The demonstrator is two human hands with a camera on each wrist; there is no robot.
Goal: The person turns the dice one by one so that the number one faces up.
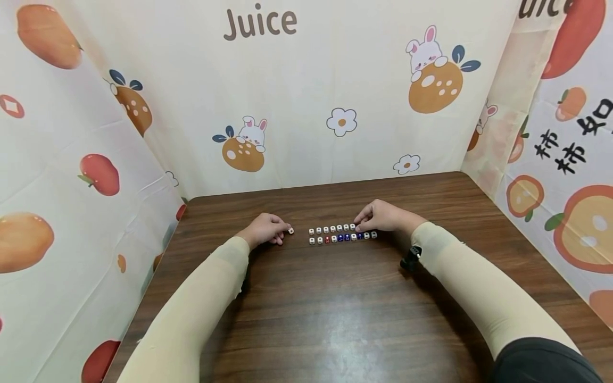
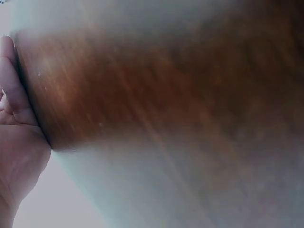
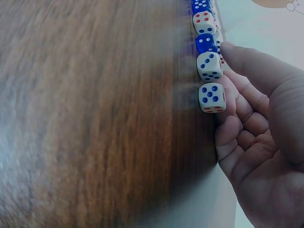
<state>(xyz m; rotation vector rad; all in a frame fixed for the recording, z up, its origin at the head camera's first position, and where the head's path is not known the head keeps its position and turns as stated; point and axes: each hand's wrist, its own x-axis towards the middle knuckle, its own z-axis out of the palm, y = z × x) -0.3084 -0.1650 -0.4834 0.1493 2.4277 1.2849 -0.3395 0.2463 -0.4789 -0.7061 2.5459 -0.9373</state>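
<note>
My left hand (image 1: 267, 229) pinches a small white die (image 1: 290, 231) at its fingertips, left of two rows of dice. In the left wrist view only part of the left hand (image 2: 16, 99) shows, and its fingertips are out of sight. The right hand (image 1: 380, 215) has thumb and index finger at the right end of the back row of white dice (image 1: 332, 229), pinching at a die there that they mostly hide. Closer to me runs the front row, with white dice (image 3: 212, 98), blue dice (image 3: 206, 43) and a red die (image 1: 328, 240). The right hand's curled lower fingers lie behind this row's end.
The dice stand on a brown wood-grain table (image 1: 335, 308). Printed cloth walls (image 1: 297, 96) rise at its back and both sides. A small black device (image 1: 411, 258) is at the right wrist.
</note>
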